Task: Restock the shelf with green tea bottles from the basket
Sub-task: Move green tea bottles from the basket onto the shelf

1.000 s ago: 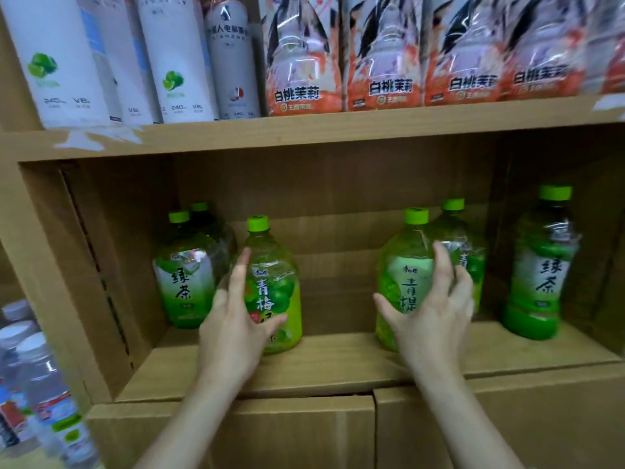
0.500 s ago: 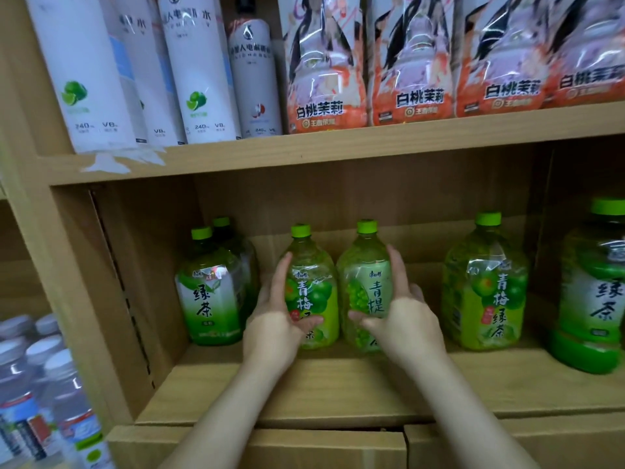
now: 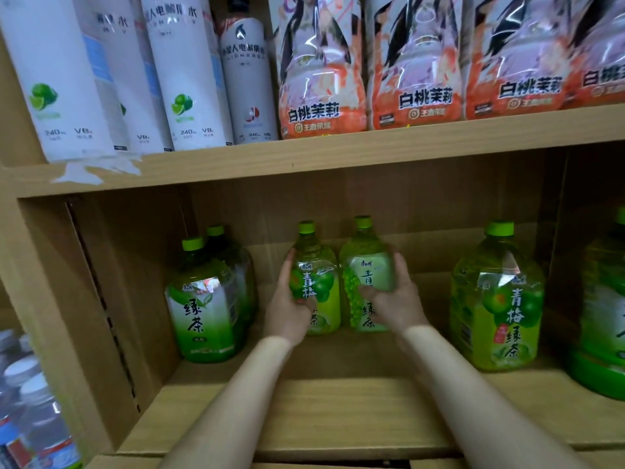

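Two green tea bottles stand side by side, touching, deep in the middle of the lower wooden shelf (image 3: pixel 338 414). My left hand (image 3: pixel 289 309) wraps the left bottle (image 3: pixel 318 282). My right hand (image 3: pixel 397 301) wraps the right bottle (image 3: pixel 368 269). Both bottles are upright with green caps. A darker green tea bottle (image 3: pixel 203 306) stands at the shelf's left with another behind it. A yellow-green bottle (image 3: pixel 497 299) stands to the right, and one more bottle (image 3: pixel 605 316) is cut off by the frame's right edge. The basket is out of view.
The upper shelf board (image 3: pixel 304 157) carries tall white bottles (image 3: pixel 61 79) and orange-labelled tea bottles (image 3: pixel 321 79). Clear water bottles (image 3: pixel 30 401) sit at the lower left outside the shelf wall. Bare shelf board lies in front of the two held bottles.
My right hand slid its bottle leftward until it met the bottle in my left hand. Both bottles then moved back, deeper into the shelf. The view shifted left and closer.
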The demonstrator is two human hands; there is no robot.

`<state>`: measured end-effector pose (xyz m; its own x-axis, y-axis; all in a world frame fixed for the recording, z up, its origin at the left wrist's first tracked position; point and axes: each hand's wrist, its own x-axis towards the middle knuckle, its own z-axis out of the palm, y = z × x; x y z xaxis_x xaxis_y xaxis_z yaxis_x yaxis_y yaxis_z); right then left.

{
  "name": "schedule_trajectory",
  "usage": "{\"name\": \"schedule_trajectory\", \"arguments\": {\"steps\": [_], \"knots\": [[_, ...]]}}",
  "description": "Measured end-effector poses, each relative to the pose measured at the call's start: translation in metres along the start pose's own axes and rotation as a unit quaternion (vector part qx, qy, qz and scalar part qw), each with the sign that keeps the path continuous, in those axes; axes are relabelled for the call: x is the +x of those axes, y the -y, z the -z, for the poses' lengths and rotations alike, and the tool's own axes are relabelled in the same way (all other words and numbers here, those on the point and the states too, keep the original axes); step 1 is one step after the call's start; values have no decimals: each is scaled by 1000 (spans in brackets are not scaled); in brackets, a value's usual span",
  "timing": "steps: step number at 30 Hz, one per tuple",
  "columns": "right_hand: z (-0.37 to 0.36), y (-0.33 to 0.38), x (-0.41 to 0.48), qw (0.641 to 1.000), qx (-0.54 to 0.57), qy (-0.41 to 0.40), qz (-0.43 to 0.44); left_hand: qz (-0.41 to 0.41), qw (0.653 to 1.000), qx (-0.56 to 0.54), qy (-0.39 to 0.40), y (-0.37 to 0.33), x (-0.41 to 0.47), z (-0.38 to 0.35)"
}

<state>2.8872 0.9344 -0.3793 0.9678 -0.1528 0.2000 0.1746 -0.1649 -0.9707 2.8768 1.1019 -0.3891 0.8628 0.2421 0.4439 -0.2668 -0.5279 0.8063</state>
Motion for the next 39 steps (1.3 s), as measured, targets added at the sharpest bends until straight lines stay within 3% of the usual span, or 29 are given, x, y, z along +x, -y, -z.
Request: {"name": "schedule_trajectory", "arguments": {"steps": [2, 4, 8, 13, 16, 20, 22, 24, 26, 29, 31, 33, 35, 39], "knots": [[4, 1, 8, 996, 73, 29, -32, -46, 978, 193, -59, -7, -2, 1], [9, -1, 17, 990, 127, 49, -47, -106, 945, 305, -61, -9, -6, 0], [0, -7, 25, 989, 133, 42, -46, -99, 935, 339, -32, -2, -4, 0], [-14, -18, 30, 1000, 4, 26, 15, -89, 929, 357, -44, 3, 7, -2], [-8, -19, 35, 997, -45, 46, 35, -86, 928, 359, -49, 0, 13, 0], [12, -1, 24, 983, -118, 134, 35, -63, 931, 358, -28, -7, 17, 2], [24, 15, 9, 969, -203, 133, 51, -46, 937, 345, -7, -14, 19, 4], [43, 32, -15, 946, -302, 77, 88, -27, 939, 341, 16, -23, 15, 7], [70, 45, -45, 922, -350, -48, 158, -31, 942, 333, 15, -33, 5, 7], [111, 51, -75, 868, -364, -235, 241, -102, 971, 216, 18, -51, -24, -6], [124, 41, -69, 872, -402, -229, 161, -142, 975, 158, 62, -69, -46, -24], [125, 25, -59, 894, -412, -158, 70, -161, 970, 144, 108, -84, -63, -46], [122, 8, -51, 899, -413, -133, 55, -157, 969, 129, 140, -92, -74, -67], [122, 1, -45, 900, -399, -158, 76, -104, 961, 121, 225, -95, -86, -100]]}}
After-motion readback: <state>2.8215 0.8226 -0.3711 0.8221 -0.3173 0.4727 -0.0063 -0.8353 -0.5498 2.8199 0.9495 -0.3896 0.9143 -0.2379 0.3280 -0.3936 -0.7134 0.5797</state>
